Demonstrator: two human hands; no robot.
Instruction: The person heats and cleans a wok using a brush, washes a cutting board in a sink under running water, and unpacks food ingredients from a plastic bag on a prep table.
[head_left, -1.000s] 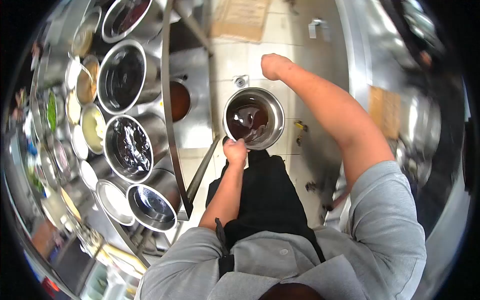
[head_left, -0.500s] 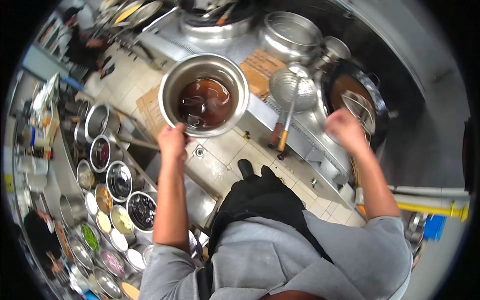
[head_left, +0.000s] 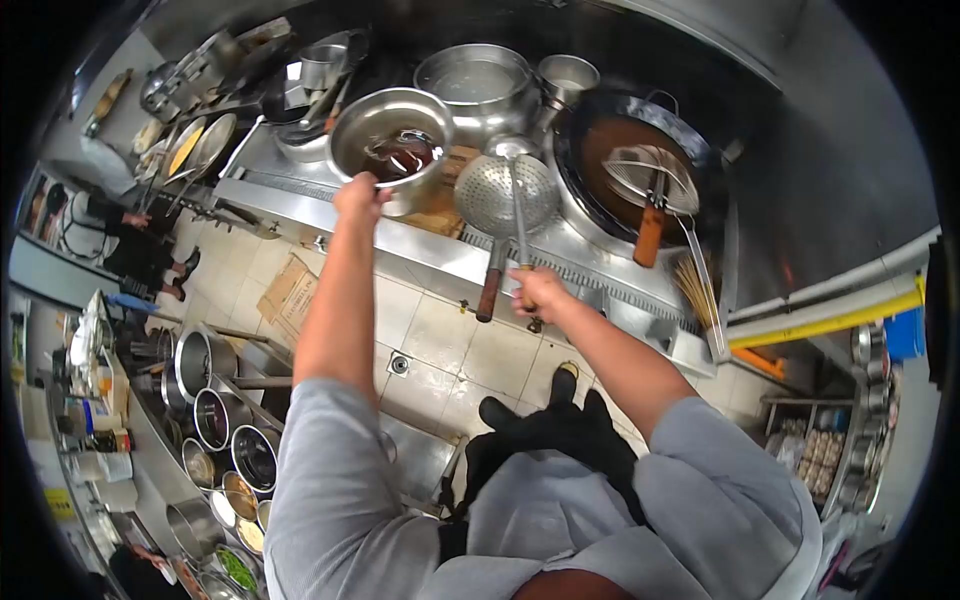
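My left hand [head_left: 360, 200] grips the near rim of a steel pot [head_left: 414, 198] holding dark reddish-brown liquid [head_left: 400, 152]. The pot is over the stove counter, by a piece of cardboard [head_left: 460, 165]. My right hand [head_left: 540, 290] is closed round the handle end of a ladle [head_left: 519, 205]. That ladle lies across a perforated skimmer [head_left: 480, 195], whose dark wooden handle [head_left: 489, 290] sticks out over the counter edge. To the right, a wok [head_left: 590, 180] contains brown liquid, with a wire strainer [head_left: 640, 178] resting over it.
Behind stand a large steel pot [head_left: 475, 98] of clear liquid and a smaller pot [head_left: 568, 75]. A bamboo brush [head_left: 692, 285] lies at the right. Several ingredient containers [head_left: 215, 418] fill the left counter. Another person [head_left: 110, 235] stands far left.
The pot in my left hand has moved from over the floor to over the stove counter. My right hand has come from beside the wok to the ladle handle and grasped it.
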